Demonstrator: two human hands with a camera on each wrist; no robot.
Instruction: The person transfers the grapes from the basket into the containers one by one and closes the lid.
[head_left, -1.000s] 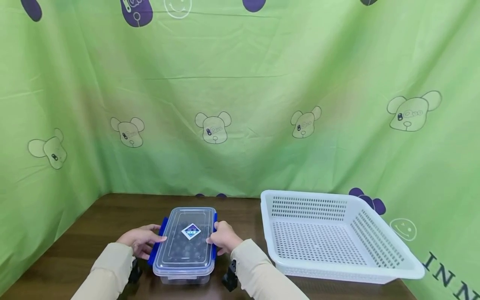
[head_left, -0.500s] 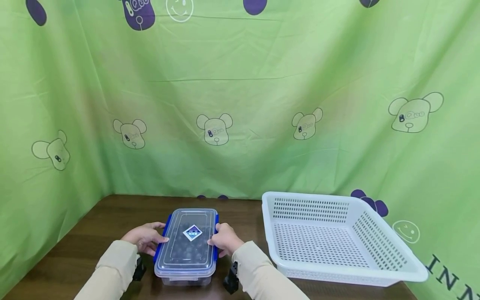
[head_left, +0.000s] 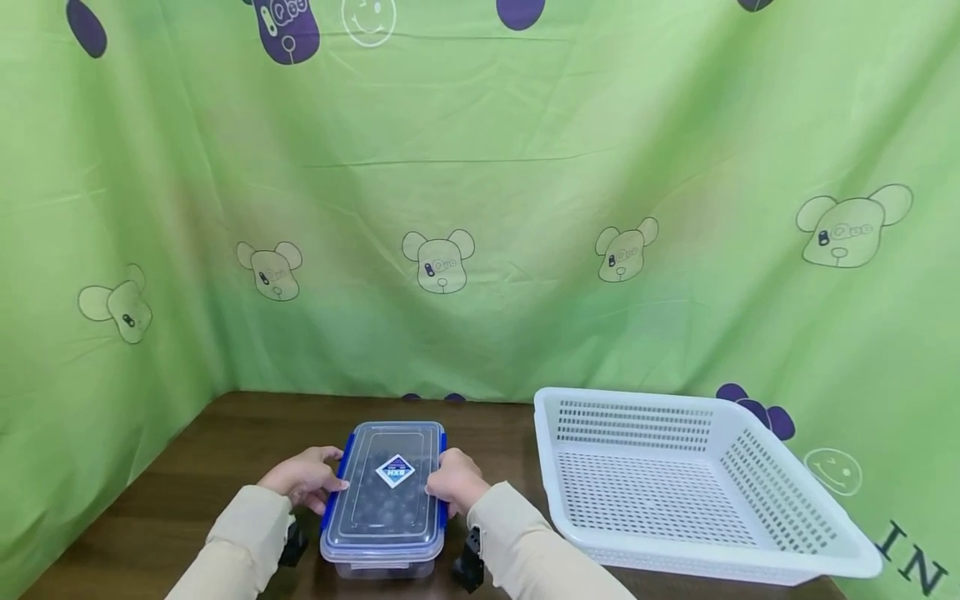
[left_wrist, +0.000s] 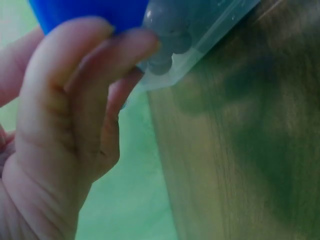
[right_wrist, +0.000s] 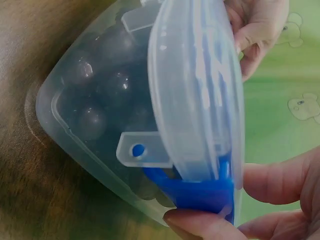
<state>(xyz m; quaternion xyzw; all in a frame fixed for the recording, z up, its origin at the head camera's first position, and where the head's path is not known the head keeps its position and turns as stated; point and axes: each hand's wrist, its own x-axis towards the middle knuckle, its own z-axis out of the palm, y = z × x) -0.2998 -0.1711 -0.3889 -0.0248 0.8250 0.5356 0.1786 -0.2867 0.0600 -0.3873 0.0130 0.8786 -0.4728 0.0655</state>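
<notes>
On the table sits a clear plastic food container (head_left: 386, 521) with a transparent lid, blue side latches and a diamond-shaped label. Dark round items (right_wrist: 92, 120) show through its wall; their kind is unclear. My left hand (head_left: 306, 477) grips the left side, thumb on the lid's edge; in the left wrist view its bent fingers press the blue latch (left_wrist: 95, 12). My right hand (head_left: 457, 479) holds the opposite side. In the right wrist view, a finger is against that side's blue latch (right_wrist: 202, 195), with the thumb at the lid.
A white perforated plastic basket (head_left: 562, 508) stands to the right on the brown wooden table (head_left: 187, 500). Behind and beside the table hangs a green patterned cloth (head_left: 525, 333). A black wrist device (head_left: 468, 567) is strapped at each sleeve.
The left blue latch, which stuck out from the container a second ago, now lies close against its side. Both hands stay on the container. The head view has shifted slightly.
</notes>
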